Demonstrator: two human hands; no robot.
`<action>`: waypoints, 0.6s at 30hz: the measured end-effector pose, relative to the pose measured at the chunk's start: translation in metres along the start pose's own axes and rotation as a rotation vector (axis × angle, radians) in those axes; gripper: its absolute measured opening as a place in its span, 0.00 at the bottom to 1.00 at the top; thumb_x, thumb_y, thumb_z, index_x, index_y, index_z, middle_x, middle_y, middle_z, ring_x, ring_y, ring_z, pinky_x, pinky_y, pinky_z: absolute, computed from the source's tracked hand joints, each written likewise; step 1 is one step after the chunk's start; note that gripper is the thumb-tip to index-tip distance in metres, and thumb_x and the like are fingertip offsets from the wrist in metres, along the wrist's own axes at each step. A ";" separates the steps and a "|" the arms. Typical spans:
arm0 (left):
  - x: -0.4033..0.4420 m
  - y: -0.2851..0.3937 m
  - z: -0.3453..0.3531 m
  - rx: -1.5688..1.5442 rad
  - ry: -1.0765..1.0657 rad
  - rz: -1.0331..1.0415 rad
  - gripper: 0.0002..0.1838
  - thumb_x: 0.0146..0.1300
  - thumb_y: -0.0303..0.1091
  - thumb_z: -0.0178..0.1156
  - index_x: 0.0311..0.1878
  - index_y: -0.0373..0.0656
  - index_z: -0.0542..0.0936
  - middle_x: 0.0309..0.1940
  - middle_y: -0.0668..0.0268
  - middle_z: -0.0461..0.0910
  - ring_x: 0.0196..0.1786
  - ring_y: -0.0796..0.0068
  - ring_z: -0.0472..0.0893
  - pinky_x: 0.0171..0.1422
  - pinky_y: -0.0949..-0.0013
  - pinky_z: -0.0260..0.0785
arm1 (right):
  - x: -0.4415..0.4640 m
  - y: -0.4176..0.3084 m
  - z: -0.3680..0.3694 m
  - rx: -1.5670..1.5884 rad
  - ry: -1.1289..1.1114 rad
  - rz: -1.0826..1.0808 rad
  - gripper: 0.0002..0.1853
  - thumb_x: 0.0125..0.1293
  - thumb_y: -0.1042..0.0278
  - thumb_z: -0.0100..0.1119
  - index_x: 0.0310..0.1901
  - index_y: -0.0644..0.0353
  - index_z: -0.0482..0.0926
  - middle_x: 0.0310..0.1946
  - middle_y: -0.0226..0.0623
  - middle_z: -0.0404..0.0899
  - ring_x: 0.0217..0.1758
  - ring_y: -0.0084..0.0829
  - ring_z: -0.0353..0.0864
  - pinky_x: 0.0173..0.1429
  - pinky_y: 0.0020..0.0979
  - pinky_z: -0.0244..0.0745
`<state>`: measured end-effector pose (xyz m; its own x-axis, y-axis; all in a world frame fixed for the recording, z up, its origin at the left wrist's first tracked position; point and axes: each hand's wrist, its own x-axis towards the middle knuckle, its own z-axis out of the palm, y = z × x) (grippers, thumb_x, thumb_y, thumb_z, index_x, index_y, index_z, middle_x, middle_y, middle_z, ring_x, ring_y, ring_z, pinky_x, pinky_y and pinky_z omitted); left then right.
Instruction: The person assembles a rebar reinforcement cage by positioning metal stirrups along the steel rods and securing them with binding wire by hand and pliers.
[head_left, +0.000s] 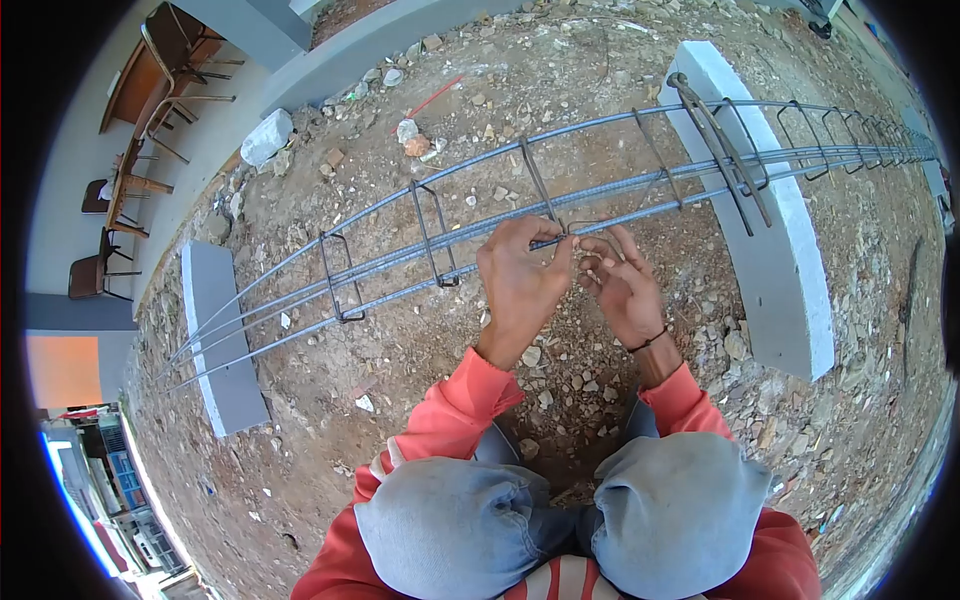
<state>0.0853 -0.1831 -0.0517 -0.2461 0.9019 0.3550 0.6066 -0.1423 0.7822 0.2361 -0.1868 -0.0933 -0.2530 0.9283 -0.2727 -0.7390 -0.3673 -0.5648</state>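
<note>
Thumb and forefinger of the left hand [522, 275] pinch the near side of the rebar cage [480, 225] beside a stirrup [538, 178]; the right hand [624, 290] curls close by (whether it grips anything, I cannot tell). Nippers [715, 135] hang across the cage, above one of two grey blocks [770, 250] supporting it over stony ground [380, 200]. Its bars [590, 122] look ribbed and grey-blue.
</note>
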 end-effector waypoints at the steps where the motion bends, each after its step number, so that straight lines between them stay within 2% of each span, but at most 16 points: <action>1: 0.000 -0.001 0.001 -0.012 0.001 -0.012 0.09 0.50 0.31 0.76 0.32 0.37 0.86 0.31 0.59 0.87 0.35 0.65 0.87 0.44 0.66 0.76 | 0.004 0.001 -0.002 0.005 0.002 0.000 0.21 0.70 0.75 0.56 0.64 0.60 0.76 0.45 0.32 0.83 0.45 0.26 0.81 0.52 0.29 0.74; 4: 0.001 -0.002 0.000 -0.019 0.016 -0.005 0.09 0.50 0.30 0.76 0.33 0.37 0.87 0.31 0.59 0.87 0.35 0.65 0.87 0.44 0.65 0.76 | 0.023 0.017 -0.020 -0.152 -0.109 0.078 0.22 0.70 0.74 0.57 0.65 0.60 0.74 0.48 0.33 0.81 0.43 0.24 0.78 0.48 0.28 0.73; 6: 0.000 -0.005 0.000 -0.007 0.034 0.001 0.09 0.50 0.30 0.76 0.32 0.38 0.86 0.31 0.59 0.87 0.35 0.64 0.86 0.44 0.65 0.76 | 0.023 0.033 -0.035 -0.354 -0.044 0.029 0.23 0.71 0.72 0.57 0.67 0.60 0.72 0.52 0.32 0.80 0.44 0.23 0.76 0.47 0.28 0.72; 7: 0.000 -0.006 0.001 -0.024 0.029 -0.002 0.09 0.50 0.30 0.76 0.32 0.38 0.86 0.31 0.60 0.86 0.35 0.64 0.86 0.44 0.65 0.76 | 0.017 0.029 -0.028 -0.210 0.021 -0.020 0.23 0.71 0.70 0.58 0.66 0.57 0.71 0.51 0.30 0.78 0.45 0.23 0.74 0.47 0.28 0.71; 8: -0.001 -0.006 0.002 -0.042 0.026 -0.008 0.09 0.50 0.30 0.76 0.31 0.39 0.86 0.30 0.60 0.86 0.35 0.63 0.86 0.43 0.64 0.76 | 0.013 0.023 -0.024 -0.216 0.004 0.002 0.23 0.71 0.70 0.58 0.66 0.57 0.71 0.51 0.30 0.78 0.45 0.23 0.74 0.47 0.28 0.71; 10: -0.002 -0.005 0.003 -0.016 0.060 -0.014 0.08 0.49 0.30 0.75 0.30 0.39 0.85 0.30 0.60 0.86 0.35 0.62 0.85 0.43 0.63 0.76 | 0.011 0.007 -0.024 0.093 -0.060 0.013 0.20 0.70 0.68 0.59 0.63 0.54 0.71 0.48 0.29 0.77 0.43 0.22 0.72 0.47 0.28 0.71; 11: -0.002 -0.005 0.003 -0.027 0.060 -0.005 0.08 0.50 0.29 0.75 0.31 0.40 0.85 0.30 0.60 0.85 0.36 0.62 0.85 0.43 0.62 0.76 | 0.013 0.004 -0.024 0.148 -0.112 0.063 0.19 0.69 0.67 0.59 0.61 0.50 0.71 0.46 0.30 0.75 0.41 0.23 0.71 0.49 0.29 0.70; 18: 0.000 -0.007 0.001 -0.032 0.036 0.007 0.09 0.50 0.30 0.75 0.31 0.40 0.85 0.30 0.60 0.86 0.36 0.61 0.85 0.44 0.61 0.75 | 0.017 0.011 -0.026 0.407 -0.139 0.149 0.22 0.68 0.66 0.58 0.63 0.47 0.70 0.46 0.32 0.74 0.41 0.26 0.70 0.49 0.32 0.69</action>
<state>0.0823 -0.1820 -0.0575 -0.2692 0.8858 0.3779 0.5837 -0.1620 0.7956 0.2400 -0.1769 -0.1242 -0.4360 0.8762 -0.2054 -0.8663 -0.4705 -0.1680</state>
